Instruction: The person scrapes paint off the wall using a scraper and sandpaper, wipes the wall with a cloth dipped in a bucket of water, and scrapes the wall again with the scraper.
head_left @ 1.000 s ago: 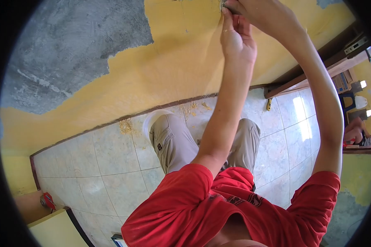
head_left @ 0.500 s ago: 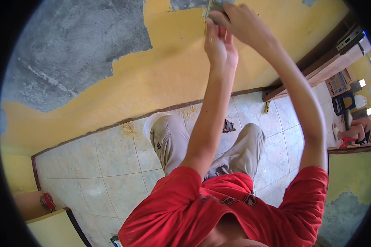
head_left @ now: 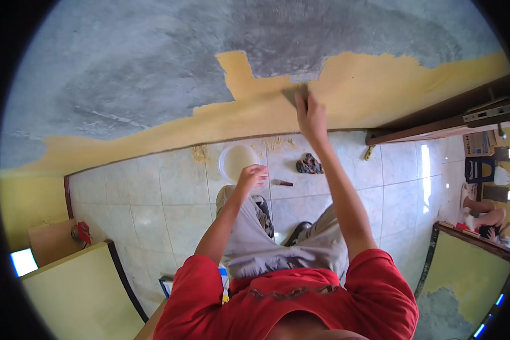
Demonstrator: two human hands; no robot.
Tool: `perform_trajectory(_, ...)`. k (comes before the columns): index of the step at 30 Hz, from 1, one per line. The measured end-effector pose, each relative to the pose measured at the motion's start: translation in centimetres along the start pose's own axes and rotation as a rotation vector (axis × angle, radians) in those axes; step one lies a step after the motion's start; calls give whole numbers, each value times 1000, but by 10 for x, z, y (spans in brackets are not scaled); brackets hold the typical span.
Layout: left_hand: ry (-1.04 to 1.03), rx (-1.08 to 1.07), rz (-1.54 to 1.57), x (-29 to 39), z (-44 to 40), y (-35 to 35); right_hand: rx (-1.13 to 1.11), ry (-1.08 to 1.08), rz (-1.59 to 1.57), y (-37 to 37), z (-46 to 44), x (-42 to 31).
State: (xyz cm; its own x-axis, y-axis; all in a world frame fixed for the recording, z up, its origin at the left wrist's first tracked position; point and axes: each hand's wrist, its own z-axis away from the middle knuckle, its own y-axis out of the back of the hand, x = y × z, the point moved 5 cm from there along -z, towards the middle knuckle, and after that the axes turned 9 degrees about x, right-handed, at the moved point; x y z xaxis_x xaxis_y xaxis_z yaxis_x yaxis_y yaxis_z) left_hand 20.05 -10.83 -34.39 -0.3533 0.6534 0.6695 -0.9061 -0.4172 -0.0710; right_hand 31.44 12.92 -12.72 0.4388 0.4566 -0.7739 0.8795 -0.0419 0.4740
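My right hand (head_left: 312,117) is closed around a flat scraper (head_left: 290,95), whose blade is at the wall (head_left: 266,90) just below a ragged edge of yellow paint and bare grey plaster. Its grip is largely hidden by my fingers. Lower down, my left hand (head_left: 252,179) hangs above my knee with fingers loosely apart and nothing visible in them. Beside it, a round white tub (head_left: 238,161) stands on the tiled floor. A small brush (head_left: 282,182) lies to the right of that hand, and a crumpled dark cloth (head_left: 309,164) is farther right.
Yellow paint scraps (head_left: 200,153) lie along the foot of the wall. A yellow-handled tool (head_left: 369,153) rests near the wooden door (head_left: 425,130). Through the doorway are a cardboard box (head_left: 479,144) and a seated person's legs (head_left: 484,215). A pale yellow panel (head_left: 85,289) stands at lower left.
My left hand has come away from the scraper and dropped toward my knee. My right hand still holds the scraper, lower in the view. More wall and the whole tub now show.
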Motion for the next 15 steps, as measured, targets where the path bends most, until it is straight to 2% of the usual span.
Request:
perform_trajectory(2,-59,232,259,5,41,32,-161,-350,-43,-21,76,99)
perform_trajectory(3,-39,332,288,9,74,44,-316,-768,23,-6,125,127)
perform_trajectory(4,-33,430,322,18,104,56,-354,-710,85,-2,176,184)
perform_trajectory(5,-11,477,332,11,125,73,-413,-1003,-1,43,184,127)
perform_trajectory(6,-4,501,361,6,152,89,-272,-1353,-251,56,234,162)
perform_trajectory(7,11,519,364,-1,176,103,-271,-1482,-367,79,263,174)
perform_trajectory(8,131,591,334,-30,217,128,-308,-1483,-178,133,263,156)
perform_trajectory(9,163,623,306,-30,251,132,-329,-1508,-7,175,282,140)
perform_trajectory(12,224,687,369,-28,327,137,-409,-1559,-8,257,268,94)
perform_trajectory(13,209,714,397,-27,347,137,-430,-1487,83,277,254,77)
perform_trajectory(15,220,754,419,-29,373,135,-596,-1420,6,303,221,42)
